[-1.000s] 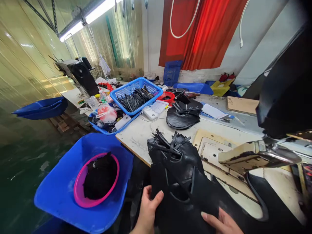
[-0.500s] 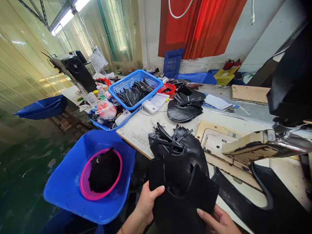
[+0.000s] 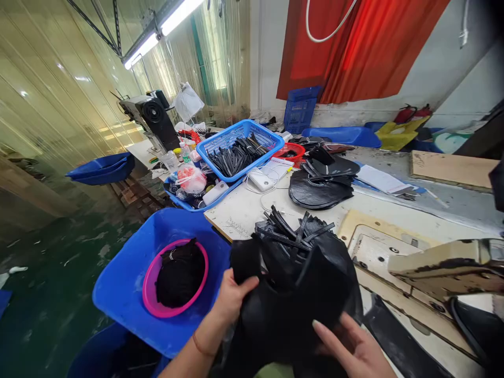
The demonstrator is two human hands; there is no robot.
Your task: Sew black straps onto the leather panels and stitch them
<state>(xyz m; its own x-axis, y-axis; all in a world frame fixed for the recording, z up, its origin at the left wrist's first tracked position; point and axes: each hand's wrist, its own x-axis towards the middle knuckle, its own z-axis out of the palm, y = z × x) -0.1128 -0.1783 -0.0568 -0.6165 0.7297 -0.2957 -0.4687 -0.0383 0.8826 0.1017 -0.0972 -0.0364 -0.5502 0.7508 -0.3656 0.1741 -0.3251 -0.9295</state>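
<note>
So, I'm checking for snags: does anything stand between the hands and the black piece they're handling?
Nothing visible does: the left hand pinches the black piece at its edge, and the right hand is at its opposite side, its exact grip blurred. The black pile lies beyond, not between.

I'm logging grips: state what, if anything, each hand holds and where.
A black piece: the left hand pinches its left edge, thumb on top. The right hand is at its right side; whether it grips there cannot be told.

Black piece (image 3: 285, 317) sits higher against the strips (image 3: 301, 228)
The view swings left; the large dark form (image 3: 498, 185) now barely shows at the frame's right edge.
</note>
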